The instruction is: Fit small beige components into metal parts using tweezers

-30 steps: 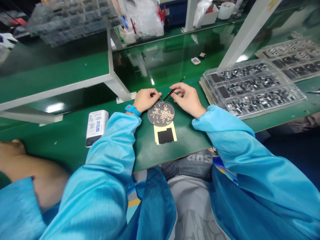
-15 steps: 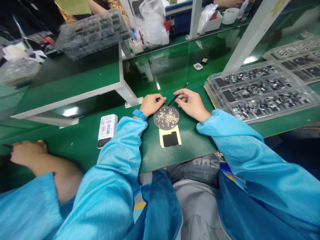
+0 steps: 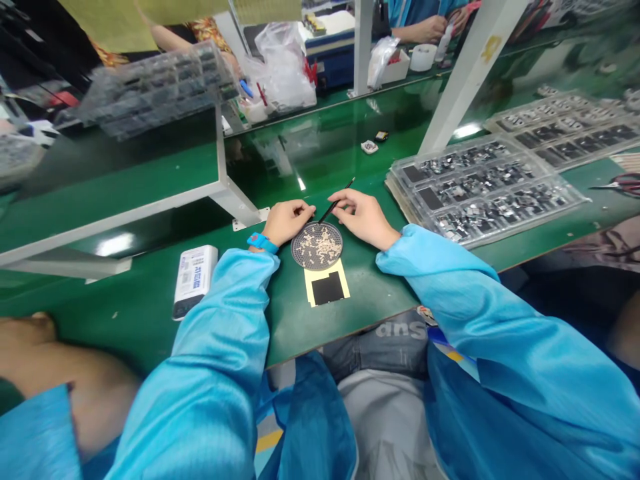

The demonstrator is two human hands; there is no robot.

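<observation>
In the head view, my right hand (image 3: 364, 217) pinches a slim black pen-like tool (image 3: 336, 205), held at a slant. The tool's lower end meets the far edge of a round grey perforated dish (image 3: 300, 257). Many small cream-coloured pieces (image 3: 327, 248) lie scattered in the dish. At the dish's upper left edge rests my left hand (image 3: 288, 223), a blue band on its wrist, fingers curled and thumb closed against them. Whatever may be between those fingertips is hidden. A yellow sheet with a black rectangle (image 3: 328, 289) lies just below the dish, partly under it.
Left of my left sleeve lies a white and black box-like device (image 3: 195, 281). Stacked clear compartment trays of small parts (image 3: 480, 190) stand to the right. A metal-legged shelf (image 3: 150, 207) rises at left. Two small parts (image 3: 370, 147) lie beyond. A co-worker's arm (image 3: 65, 373) is at lower left.
The view has shifted, so the bench appears further left and slightly lower. Both hands keep nearly the same places at the dish, and the black tool stays in my right hand.
</observation>
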